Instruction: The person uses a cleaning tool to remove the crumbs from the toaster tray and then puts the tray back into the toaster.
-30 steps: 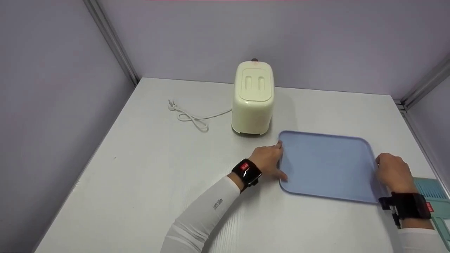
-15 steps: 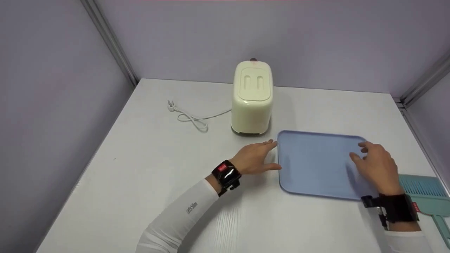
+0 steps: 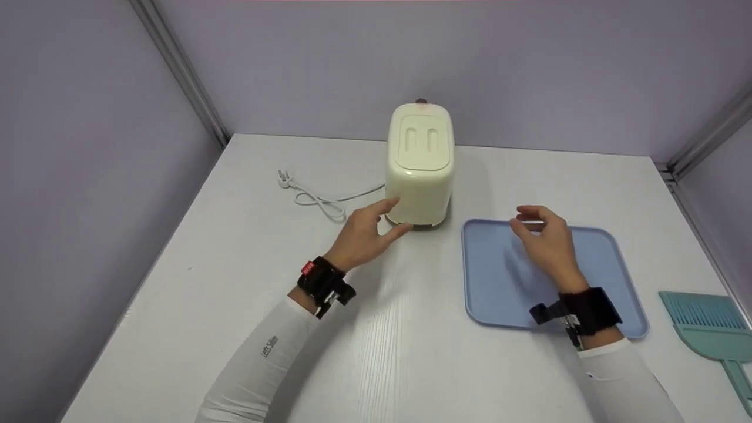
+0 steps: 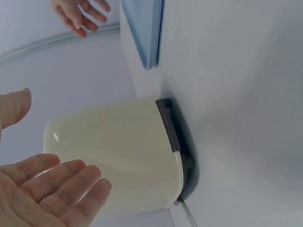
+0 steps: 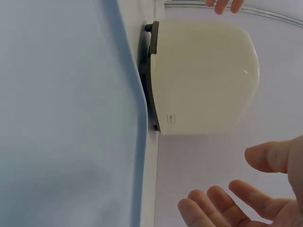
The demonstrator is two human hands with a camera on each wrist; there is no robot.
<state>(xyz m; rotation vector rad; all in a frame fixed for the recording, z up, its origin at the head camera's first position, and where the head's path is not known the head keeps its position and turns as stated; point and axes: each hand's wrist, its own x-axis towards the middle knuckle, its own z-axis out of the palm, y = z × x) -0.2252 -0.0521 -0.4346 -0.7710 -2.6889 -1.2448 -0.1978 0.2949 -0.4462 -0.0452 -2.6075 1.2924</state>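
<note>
A cream toaster [image 3: 420,191] with a lid over its top stands upright near the back of the white table. My left hand [image 3: 363,236] is in front of its left lower side, fingers and thumb spread, holding nothing. In the left wrist view, the fingers [image 4: 71,187] overlap the toaster's side. My right hand [image 3: 549,244] hovers over the blue tray [image 3: 487,294], its fingers loosely bent and nothing in them. The right wrist view shows that hand's thumb [image 5: 267,157] and fingers apart, with the toaster [image 5: 203,75] beyond the tray's rim.
The toaster's white power cord [image 3: 320,200] lies looped to its left, ending in a plug [image 3: 285,179]. At the right edge lie a green brush [image 3: 705,310] and a dustpan-like green piece [image 3: 717,342] with a handle. Grey-lilac walls [image 3: 323,70] stand behind and at both sides.
Both hands have let go of the tray's short edges. The left hand has moved left toward the toaster; the right has moved left and back over the tray, uncovering the green brush.
</note>
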